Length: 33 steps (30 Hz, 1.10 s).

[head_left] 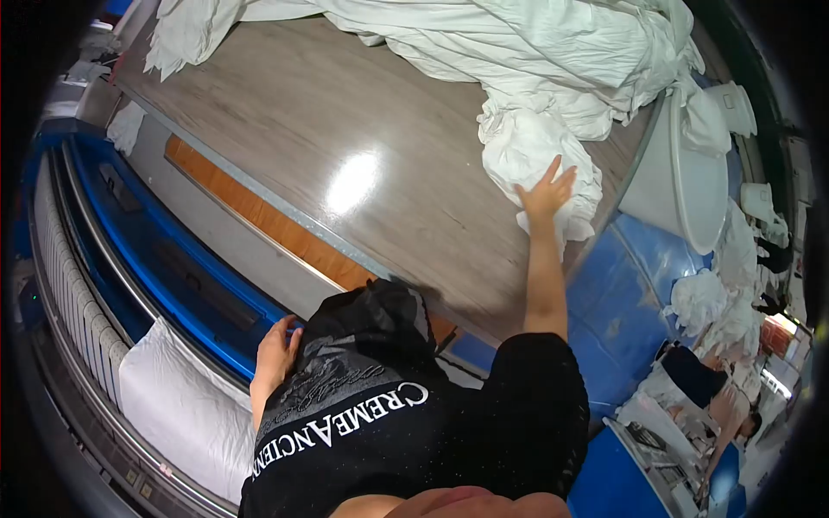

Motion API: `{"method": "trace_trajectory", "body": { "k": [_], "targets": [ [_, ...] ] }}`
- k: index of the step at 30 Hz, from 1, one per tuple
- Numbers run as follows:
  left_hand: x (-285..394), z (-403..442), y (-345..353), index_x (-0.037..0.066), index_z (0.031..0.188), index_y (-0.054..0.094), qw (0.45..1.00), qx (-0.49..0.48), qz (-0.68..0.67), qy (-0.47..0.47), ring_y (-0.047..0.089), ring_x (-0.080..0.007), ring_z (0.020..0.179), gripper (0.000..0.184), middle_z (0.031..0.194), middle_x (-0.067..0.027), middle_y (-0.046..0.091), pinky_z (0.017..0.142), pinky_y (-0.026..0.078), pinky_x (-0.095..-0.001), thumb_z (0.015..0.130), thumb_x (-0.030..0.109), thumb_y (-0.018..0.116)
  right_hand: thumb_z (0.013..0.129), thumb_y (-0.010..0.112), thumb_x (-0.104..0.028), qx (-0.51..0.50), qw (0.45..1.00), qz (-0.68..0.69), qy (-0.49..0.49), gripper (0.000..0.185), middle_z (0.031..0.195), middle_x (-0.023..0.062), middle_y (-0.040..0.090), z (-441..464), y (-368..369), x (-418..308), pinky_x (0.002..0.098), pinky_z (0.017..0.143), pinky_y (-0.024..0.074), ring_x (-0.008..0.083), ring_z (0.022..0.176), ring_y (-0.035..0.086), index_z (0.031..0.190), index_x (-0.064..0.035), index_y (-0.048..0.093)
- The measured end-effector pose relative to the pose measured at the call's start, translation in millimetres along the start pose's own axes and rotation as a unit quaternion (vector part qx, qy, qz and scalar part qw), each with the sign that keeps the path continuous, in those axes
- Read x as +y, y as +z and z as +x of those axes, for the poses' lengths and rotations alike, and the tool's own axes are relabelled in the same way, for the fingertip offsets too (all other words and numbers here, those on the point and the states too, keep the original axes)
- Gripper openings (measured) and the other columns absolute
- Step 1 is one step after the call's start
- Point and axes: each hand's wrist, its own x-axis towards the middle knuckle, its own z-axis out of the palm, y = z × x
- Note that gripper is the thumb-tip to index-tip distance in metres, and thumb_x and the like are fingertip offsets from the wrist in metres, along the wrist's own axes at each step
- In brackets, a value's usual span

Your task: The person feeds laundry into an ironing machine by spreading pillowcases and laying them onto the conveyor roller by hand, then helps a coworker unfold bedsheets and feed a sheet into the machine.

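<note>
My right hand point(548, 194) reaches across the table, palm down and fingers spread, resting on a crumpled white cloth point(518, 155). That cloth lies near the table's right edge, against a larger heap of white sheets point(570, 52) along the far side. My left hand point(275, 350) hangs beside my black shirt, near the blue edge of a machine. Its fingers are loosely stretched and part of the hand is hidden; I see nothing in it.
The wood-look table point(363, 112) spans the middle. At left stands a blue machine point(173, 250) with rails and white fabric point(186, 397) over it. Right of the table are a white tub point(678, 173), blue floor point(613, 302) and piled linen point(699, 298). A person point(734, 406) is at far right.
</note>
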Motion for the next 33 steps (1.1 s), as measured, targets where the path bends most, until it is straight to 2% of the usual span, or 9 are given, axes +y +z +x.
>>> {"method": "trace_trajectory", "body": {
  "k": [3,4,11,15,18,20,22,28,33],
  "targets": [
    [7,1,-4,0.003,0.113,0.05,0.998,0.019,0.055,0.037,0.059,-0.0286,0.092,0.033,0.099,-0.0164,0.06,0.078,0.047,-0.0331,0.085,0.019,0.054,0.065,0.067,-0.017,-0.212,0.96,0.175,0.059,0.051,0.106,0.0221,0.049,28,75,43,0.043,0.085,0.0391,0.0367,0.099,0.047,0.111,-0.003,0.052],
    [10,1,-8,0.003,0.113,0.05,0.997,0.021,0.061,0.035,0.059,-0.0286,0.092,0.033,0.099,-0.0164,0.06,0.078,0.047,-0.0331,0.085,0.019,0.054,0.065,0.061,-0.006,-0.07,0.976,0.207,-0.01,0.031,0.093,0.0182,0.052,30,47,19,0.0443,0.08,0.0384,0.0353,0.094,0.048,0.095,-0.0014,0.057],
    [53,64,-3,0.006,0.129,0.033,0.995,-0.067,-0.061,0.051,0.049,-0.0305,0.108,0.064,0.127,-0.0183,0.041,0.087,0.043,-0.0377,0.076,0.021,0.065,0.063,0.057,-0.001,-0.046,0.849,0.519,-0.088,0.023,0.086,0.0153,0.047,-86,-102,-120,0.0406,0.072,0.0385,0.0325,0.083,0.047,0.085,-0.0005,0.049],
    [77,141,54,0.0,0.133,0.014,0.942,0.089,-0.046,0.32,0.011,-0.0432,0.128,0.098,0.136,-0.0307,0.008,0.104,0.019,-0.0449,0.06,0.02,0.076,0.068,0.059,-0.005,-0.191,0.691,0.694,-0.073,0.023,0.094,0.0154,0.049,-148,-151,-176,0.0382,0.079,0.039,0.0325,0.088,0.049,0.089,-0.0004,0.052],
    [54,196,73,-0.001,0.129,0.029,0.967,-0.041,-0.172,0.184,0.036,-0.0342,0.12,0.081,0.131,-0.0246,0.033,0.096,0.032,-0.0362,0.061,0.015,0.07,0.071,0.066,-0.015,-0.26,0.669,0.688,-0.106,0.046,0.112,0.0186,0.045,-132,-131,-177,0.034,0.089,0.0367,0.032,0.104,0.045,0.11,0.0015,0.049],
    [39,201,81,-0.002,0.121,0.042,0.976,0.039,-0.2,0.073,0.05,-0.03,0.108,0.062,0.116,-0.0196,0.052,0.089,0.039,-0.0322,0.066,0.012,0.067,0.07,0.069,-0.027,-0.216,0.679,0.702,0.007,0.065,0.121,0.0205,0.042,-126,-89,-160,0.0385,0.096,0.0309,0.034,0.116,0.038,0.121,0.0018,0.042],
    [40,186,61,-0.003,0.116,0.047,0.971,0.066,-0.215,0.087,0.053,-0.0275,0.103,0.053,0.109,-0.0181,0.057,0.086,0.041,-0.0328,0.068,0.011,0.065,0.066,0.07,-0.042,-0.112,0.942,0.314,-0.03,0.08,0.127,0.0224,0.037,-109,-44,-121,0.0449,0.1,0.0242,0.0366,0.122,0.031,0.126,0.0003,0.038],
    [54,187,6,-0.003,0.106,0.055,0.916,0.138,-0.36,0.116,0.056,-0.0153,0.091,0.037,0.098,-0.0078,0.062,0.077,0.044,-0.0279,0.069,0.003,0.059,0.066,0.061,-0.059,-0.446,0.86,0.241,-0.059,0.071,0.106,0.0179,0.057,-96,25,-76,0.0517,0.088,0.0336,0.033,0.1,0.053,0.114,-0.0065,0.051],
    [148,164,-92,-0.003,0.107,0.053,0.802,0.259,-0.447,0.302,0.056,-0.0153,0.088,0.031,0.099,-0.0063,0.06,0.078,0.044,-0.0263,0.075,-0.001,0.055,0.067,0.067,-0.05,-0.164,0.901,0.389,0.104,0.052,0.064,0.0198,0.055,-18,-54,-69,0.0401,0.056,0.043,0.0356,0.06,0.055,0.068,0.0003,0.055]
  ]
}}
